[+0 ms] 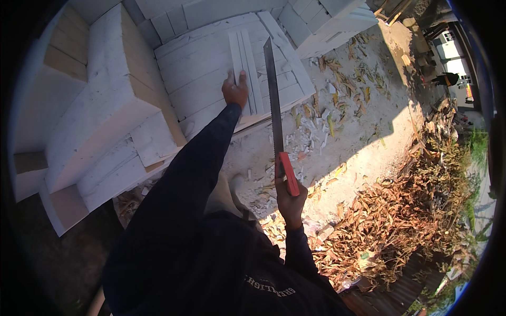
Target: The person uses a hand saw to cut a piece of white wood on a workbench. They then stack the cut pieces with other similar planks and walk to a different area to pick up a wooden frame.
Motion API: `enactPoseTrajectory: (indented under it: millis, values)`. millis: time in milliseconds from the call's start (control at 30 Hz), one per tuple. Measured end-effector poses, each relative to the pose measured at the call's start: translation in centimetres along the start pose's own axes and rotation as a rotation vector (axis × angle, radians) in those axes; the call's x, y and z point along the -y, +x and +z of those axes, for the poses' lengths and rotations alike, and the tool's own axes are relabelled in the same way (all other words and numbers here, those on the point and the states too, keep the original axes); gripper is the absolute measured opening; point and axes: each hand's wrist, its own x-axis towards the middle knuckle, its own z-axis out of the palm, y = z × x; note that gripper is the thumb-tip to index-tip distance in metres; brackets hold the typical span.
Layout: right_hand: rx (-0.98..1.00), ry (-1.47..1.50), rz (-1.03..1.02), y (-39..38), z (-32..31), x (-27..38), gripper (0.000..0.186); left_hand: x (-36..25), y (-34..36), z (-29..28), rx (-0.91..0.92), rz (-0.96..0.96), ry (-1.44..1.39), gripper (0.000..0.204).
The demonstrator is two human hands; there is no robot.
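My left hand (235,94) grips the near part of a narrow white block strip (236,50), its thumb and fingers on either side. The strip lies beside another slim strip (249,66) on a flat bed of white blocks (195,58). In my right hand (291,204) is a handsaw (274,100), held by its red handle. Its long toothed blade points away from me, to the right of the strips, with the tip over the right part of the block bed. I cannot tell whether the blade touches the blocks.
Large white blocks (108,100) are stacked at the left, and more (327,23) stand at the far right of the bed. White offcuts (316,139) and leaves litter the ground. A heap of dry leaves (390,226) lies at the right. Another person (447,79) is far off.
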Motion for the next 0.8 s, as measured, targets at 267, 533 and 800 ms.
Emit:
enactPoseTrajectory:
  millis: [267,533,800]
  values:
    - [-0.114,-0.006,0.064,-4.6,-4.7,-2.7,0.024,-3.9,-6.8,-6.8,0.465,0.549,0.592,0.094]
    - [-0.168,0.065,0.107,-8.1,-6.6,-3.9,0.033,-4.4,-3.5,-6.9,0.638,0.733,0.611,0.042]
    - [-0.118,0.028,0.083,-9.1,-7.7,-3.8,0.016,-4.6,-11.4,-4.9,0.200,0.461,0.265,0.031]
